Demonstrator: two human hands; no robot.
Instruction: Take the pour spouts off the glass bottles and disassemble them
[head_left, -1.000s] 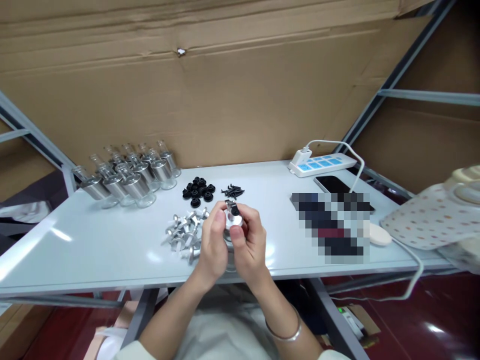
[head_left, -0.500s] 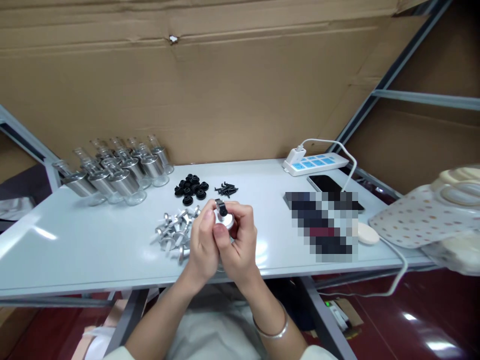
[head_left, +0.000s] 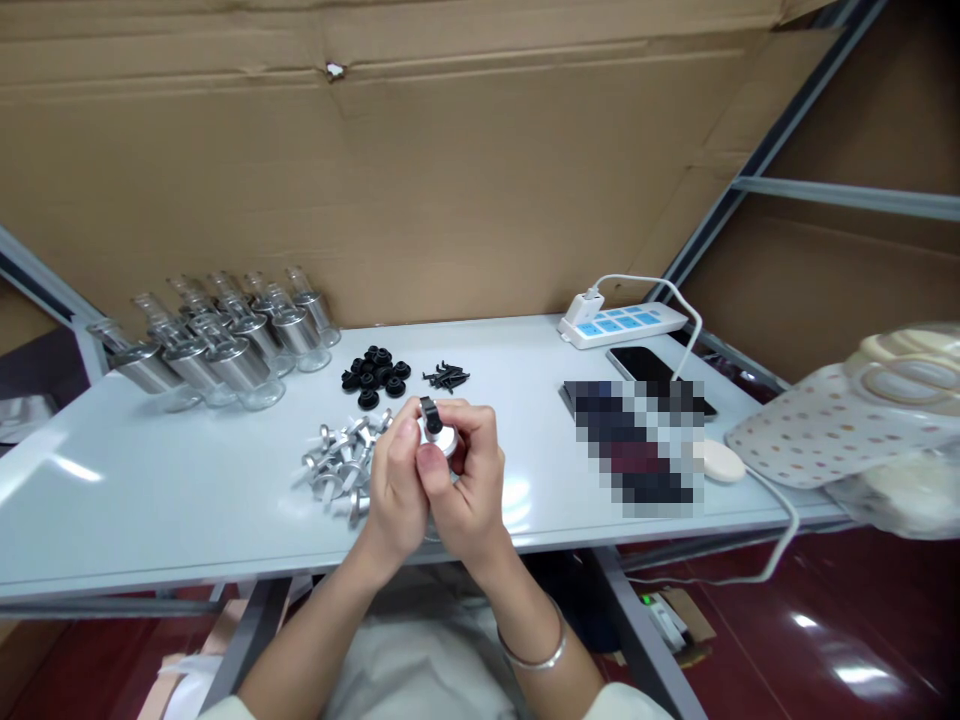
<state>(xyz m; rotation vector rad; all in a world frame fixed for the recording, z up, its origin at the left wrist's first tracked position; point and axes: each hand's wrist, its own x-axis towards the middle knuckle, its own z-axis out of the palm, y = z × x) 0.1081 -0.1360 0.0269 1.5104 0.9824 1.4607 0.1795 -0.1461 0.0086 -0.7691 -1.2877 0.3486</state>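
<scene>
Both hands are closed around a silver bottle cap with a black spout (head_left: 433,420), near the table's front edge. My left hand (head_left: 399,480) wraps its left side, thumb beside the black part. On the other side my right hand (head_left: 466,480) curls its fingers round it, thumb pressed against the silver top. A bit of clear glass shows below the hands; the rest of what they enclose is hidden. Just left of my left hand lies a pile of silver metal stoppers with pale stems (head_left: 341,460). Black round caps (head_left: 369,375) and small black lever-like pieces (head_left: 448,376) lie beyond.
Several glass bottles with steel sleeves (head_left: 236,365) stand at the back left of the white table (head_left: 187,480). Toward the right are a power strip (head_left: 630,325), a phone (head_left: 645,365), a pixelated dark item (head_left: 630,445) and a white round charger (head_left: 721,461). A dotted bag (head_left: 802,425) sits at the right edge.
The whole view has shifted slightly, with the table things appearing a little further left. Both hands keep the same grip on the cap; the black spout looks slightly turned.
</scene>
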